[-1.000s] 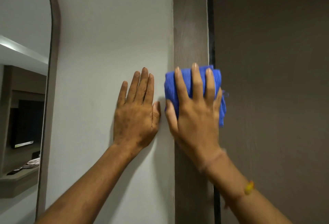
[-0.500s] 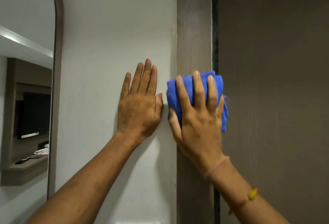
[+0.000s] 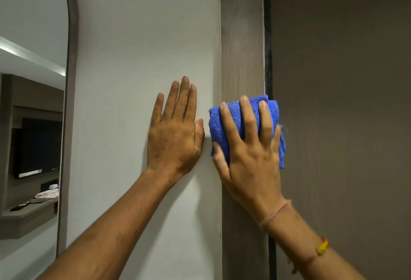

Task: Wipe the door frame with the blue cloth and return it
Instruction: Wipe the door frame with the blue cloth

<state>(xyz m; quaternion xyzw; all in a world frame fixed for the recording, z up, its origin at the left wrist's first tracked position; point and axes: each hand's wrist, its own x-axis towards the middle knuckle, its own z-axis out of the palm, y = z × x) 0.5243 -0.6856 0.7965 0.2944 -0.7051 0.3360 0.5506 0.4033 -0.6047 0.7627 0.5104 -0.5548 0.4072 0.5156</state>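
Note:
A vertical brown wooden door frame [image 3: 242,41] runs from top to bottom right of centre. My right hand [image 3: 249,157] presses a folded blue cloth [image 3: 216,124] flat against the frame at mid height, fingers spread over it. The cloth overhangs both edges of the frame. My left hand [image 3: 175,132] lies flat and open on the white wall [image 3: 142,34] just left of the frame, holding nothing.
The dark brown door [image 3: 342,101] fills the right side, with a thin dark gap beside the frame. A tall arched mirror [image 3: 33,101] with a grey rim hangs at the far left, reflecting a television and a shelf.
My right hand and the cloth have slid a little lower along the frame in view. The view has shifted, so both hands sit slightly further right. My left hand stays flat on the wall.

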